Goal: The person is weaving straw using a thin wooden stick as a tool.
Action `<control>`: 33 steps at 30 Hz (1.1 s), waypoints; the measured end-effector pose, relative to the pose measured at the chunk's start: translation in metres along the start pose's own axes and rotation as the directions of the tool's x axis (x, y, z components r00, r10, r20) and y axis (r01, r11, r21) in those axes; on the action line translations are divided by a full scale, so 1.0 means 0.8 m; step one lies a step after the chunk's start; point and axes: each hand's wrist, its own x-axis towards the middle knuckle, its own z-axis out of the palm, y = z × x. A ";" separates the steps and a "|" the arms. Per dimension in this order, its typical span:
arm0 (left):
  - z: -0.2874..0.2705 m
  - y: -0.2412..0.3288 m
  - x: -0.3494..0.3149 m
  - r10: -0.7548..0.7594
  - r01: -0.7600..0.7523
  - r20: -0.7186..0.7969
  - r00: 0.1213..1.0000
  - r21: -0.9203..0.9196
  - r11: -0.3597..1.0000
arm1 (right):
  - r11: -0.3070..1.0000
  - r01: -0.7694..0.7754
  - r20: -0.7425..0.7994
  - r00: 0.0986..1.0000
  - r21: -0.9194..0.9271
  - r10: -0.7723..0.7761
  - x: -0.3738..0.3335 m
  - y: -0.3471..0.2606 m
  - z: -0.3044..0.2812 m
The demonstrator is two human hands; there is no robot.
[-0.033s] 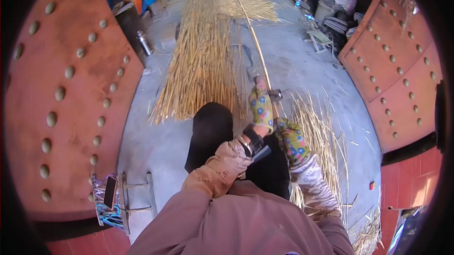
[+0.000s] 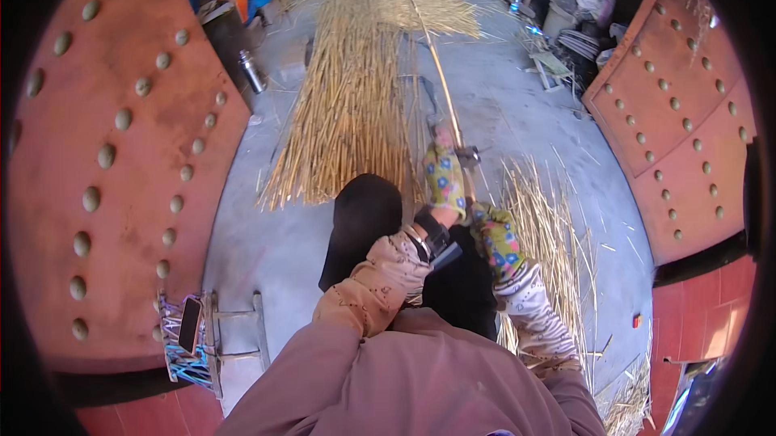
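A long pale reed stalk (image 2: 437,64) runs from the far end of the floor back toward me. My left hand (image 2: 445,177), in a green flowered glove, is closed around its near part, fingertips pointing away. A small dark metal piece (image 2: 467,156) sits against the stalk just right of that hand; I cannot make out its exact kind. Lower and to the right, my right hand (image 2: 498,242), in a matching glove, closes on the near end of the stalk, its fingers partly hidden. A dark wristband (image 2: 434,231) circles my left wrist.
Ahead lies a thick bundle of reed stalks (image 2: 339,113). Thin split reeds (image 2: 543,234) are heaped beside my right leg. Studded red doors (image 2: 121,161) flank me. A metal flask (image 2: 251,72) stands at left; a phone (image 2: 189,324) rests on a woven stool (image 2: 212,347).
The stalk has shifted slightly through my hands, and the view has moved a little. Both hands keep nearly the same place and grip.
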 end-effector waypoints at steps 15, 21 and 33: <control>-0.017 -0.043 -0.002 -0.147 0.141 -0.052 0.988 -0.104 0.985 | 0.882 -0.332 0.217 0.938 0.333 0.272 -0.050 0.011 -0.019; -0.084 -0.015 0.050 -0.223 0.224 -0.079 0.972 -0.007 0.975 | 0.931 -0.116 0.035 0.993 0.346 0.111 -0.071 0.030 0.005; -0.043 -0.045 0.002 -0.247 0.238 -0.072 0.966 -0.119 0.964 | 0.913 -0.361 0.166 0.928 0.189 0.333 -0.068 -0.006 -0.012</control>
